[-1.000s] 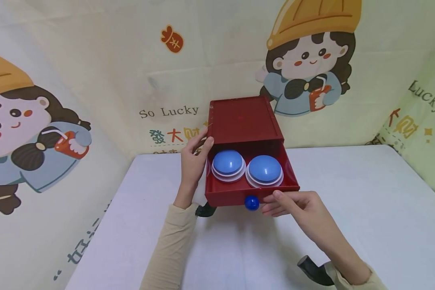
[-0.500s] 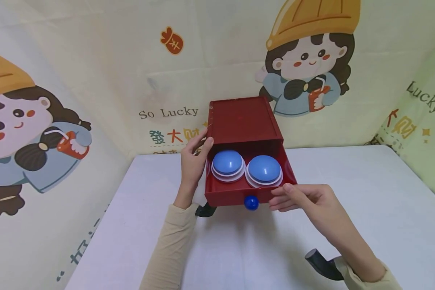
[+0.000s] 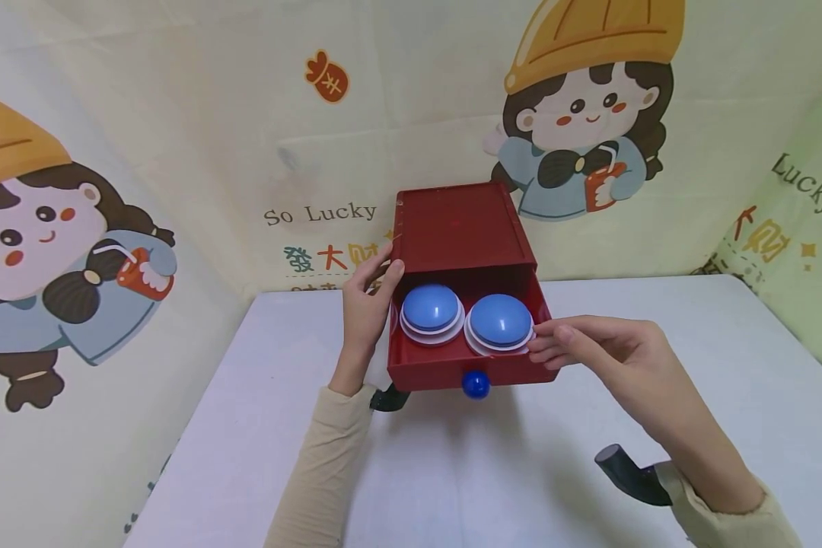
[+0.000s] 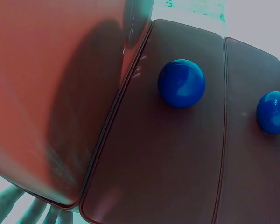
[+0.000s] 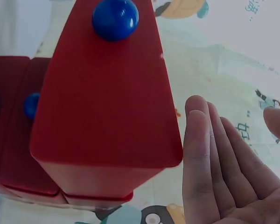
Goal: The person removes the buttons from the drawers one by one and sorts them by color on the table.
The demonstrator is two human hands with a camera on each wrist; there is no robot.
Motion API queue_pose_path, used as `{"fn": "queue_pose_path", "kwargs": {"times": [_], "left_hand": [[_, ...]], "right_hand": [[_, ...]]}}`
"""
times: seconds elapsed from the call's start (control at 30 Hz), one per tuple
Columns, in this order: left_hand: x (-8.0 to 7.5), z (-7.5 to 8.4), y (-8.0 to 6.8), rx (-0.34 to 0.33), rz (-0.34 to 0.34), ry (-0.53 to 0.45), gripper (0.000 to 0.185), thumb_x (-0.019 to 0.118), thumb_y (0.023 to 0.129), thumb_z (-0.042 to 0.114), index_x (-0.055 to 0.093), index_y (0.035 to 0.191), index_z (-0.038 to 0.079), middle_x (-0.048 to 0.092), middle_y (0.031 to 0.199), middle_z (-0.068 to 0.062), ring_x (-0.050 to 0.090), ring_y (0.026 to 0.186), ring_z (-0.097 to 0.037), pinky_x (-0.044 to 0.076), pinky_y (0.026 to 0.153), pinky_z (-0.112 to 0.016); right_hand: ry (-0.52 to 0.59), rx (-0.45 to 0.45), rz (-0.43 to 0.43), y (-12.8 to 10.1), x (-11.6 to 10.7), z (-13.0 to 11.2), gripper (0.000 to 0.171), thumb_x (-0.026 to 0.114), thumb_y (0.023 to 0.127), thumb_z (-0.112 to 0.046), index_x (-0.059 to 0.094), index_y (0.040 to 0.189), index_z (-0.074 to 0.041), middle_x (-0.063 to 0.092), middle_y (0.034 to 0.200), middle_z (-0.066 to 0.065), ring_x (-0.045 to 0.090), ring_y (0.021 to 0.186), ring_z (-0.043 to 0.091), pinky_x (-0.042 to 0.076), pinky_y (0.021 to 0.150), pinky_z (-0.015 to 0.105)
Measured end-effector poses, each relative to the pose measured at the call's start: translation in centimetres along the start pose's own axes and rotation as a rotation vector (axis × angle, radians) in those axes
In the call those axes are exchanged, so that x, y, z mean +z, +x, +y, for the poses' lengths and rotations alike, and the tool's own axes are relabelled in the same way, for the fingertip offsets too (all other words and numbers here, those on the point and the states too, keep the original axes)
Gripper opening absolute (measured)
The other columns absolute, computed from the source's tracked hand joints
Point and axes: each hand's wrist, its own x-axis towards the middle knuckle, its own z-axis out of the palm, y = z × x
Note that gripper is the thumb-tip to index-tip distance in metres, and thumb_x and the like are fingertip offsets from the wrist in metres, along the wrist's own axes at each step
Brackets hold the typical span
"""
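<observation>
A red drawer cabinet (image 3: 455, 228) stands toward the back of the table with its top drawer (image 3: 428, 374) pulled out. Inside the drawer sit two round things with blue domes and white bases, one on the left (image 3: 430, 307) and one on the right (image 3: 500, 320). My left hand (image 3: 366, 304) rests against the cabinet's left side, fingers and thumb extended. My right hand (image 3: 610, 346) is at the drawer's right wall, its fingertips overlapping the rim in the head view. In the right wrist view its fingers (image 5: 198, 144) are straight, beside the drawer front, holding nothing.
A blue knob (image 3: 476, 384) juts from the drawer front. Below, two more drawers are pushed in, with blue knobs (image 4: 182, 84) in the left wrist view. The white table (image 3: 452, 472) meets a patterned cloth (image 3: 246, 137) behind. Black curved pieces (image 3: 633, 476) sit at both wrists.
My right hand has moved right and away from me, from beside the drawer's knob along the front to the right wall. The left hand, cabinet and drawer have stayed put.
</observation>
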Motion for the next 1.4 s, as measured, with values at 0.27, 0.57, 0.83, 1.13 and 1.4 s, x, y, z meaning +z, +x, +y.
{"fn": "queue_pose_path", "kwargs": {"times": [0.27,0.57,0.83,1.13,1.4], "left_hand": [[-0.1,0.1,-0.1,0.010,0.002,0.003,0.046,0.061,0.098,0.017,0.054,0.140,0.001,0.058,0.134,-0.021,0.058,0.120,-0.031,0.049,0.097,-0.038],[0.0,0.0,-0.1,0.006,0.005,-0.007,0.045,0.061,0.097,0.016,0.055,0.140,0.002,0.058,0.133,-0.020,0.058,0.120,-0.029,0.050,0.099,-0.042],[0.0,-0.3,0.0,-0.003,0.003,-0.014,0.045,0.061,0.097,0.017,0.055,0.140,0.002,0.058,0.135,-0.018,0.058,0.121,-0.028,0.049,0.101,-0.043],[0.0,-0.3,0.1,0.005,-0.003,-0.011,0.045,0.061,0.098,0.016,0.055,0.140,0.002,0.058,0.134,-0.019,0.058,0.120,-0.029,0.050,0.100,-0.042],[-0.1,-0.4,0.1,0.018,-0.003,-0.007,0.044,0.060,0.098,0.014,0.056,0.139,0.001,0.059,0.132,-0.020,0.059,0.120,-0.030,0.051,0.097,-0.037]], "right_hand": [[-0.045,-0.057,0.027,1.3,-0.8,0.2,0.024,0.065,0.097,-0.025,0.071,0.120,-0.019,0.073,0.111,-0.002,0.070,0.098,0.013,0.057,0.081,0.021],[-0.142,-0.207,-0.037,3.6,-0.9,0.9,0.035,0.076,0.089,-0.019,0.068,0.123,-0.015,0.068,0.120,0.001,0.066,0.106,0.016,0.049,0.089,0.010],[-0.267,-0.289,-0.111,5.3,-0.2,1.1,0.052,0.082,0.082,-0.024,0.062,0.130,-0.013,0.063,0.123,0.001,0.065,0.107,0.019,0.057,0.091,0.036],[-0.327,-0.312,-0.231,6.9,0.3,1.1,0.061,0.084,0.080,-0.025,0.059,0.134,-0.012,0.061,0.129,0.006,0.061,0.111,0.023,0.059,0.085,0.046],[-0.383,-0.287,-0.330,8.2,0.2,0.8,0.056,0.082,0.083,-0.027,0.061,0.132,-0.011,0.059,0.130,0.006,0.058,0.115,0.026,0.059,0.086,0.043]]}}
